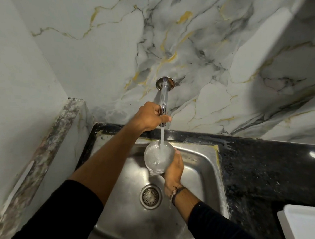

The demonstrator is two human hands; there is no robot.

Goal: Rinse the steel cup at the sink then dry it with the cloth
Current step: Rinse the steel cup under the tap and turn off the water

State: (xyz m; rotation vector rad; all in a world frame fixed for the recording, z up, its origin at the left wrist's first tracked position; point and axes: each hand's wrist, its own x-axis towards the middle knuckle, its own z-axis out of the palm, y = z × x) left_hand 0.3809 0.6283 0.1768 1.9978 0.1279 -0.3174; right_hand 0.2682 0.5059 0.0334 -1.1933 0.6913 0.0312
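Note:
The steel cup (158, 157) is upright over the steel sink (199, 165), full of foaming water. My right hand (173, 171) grips it from the right and below. A stream of water (162, 137) falls from the chrome wall tap (164, 94) into the cup's mouth. My left hand (150, 117) is closed around the tap's handle near the spout. No cloth is in view.
The sink's drain strainer (151, 196) lies below the cup. A black speckled counter (268, 169) runs to the right, with a white tray-like object (309, 222) at the lower right corner. A marble wall stands behind, and a marble ledge (43, 153) rises on the left.

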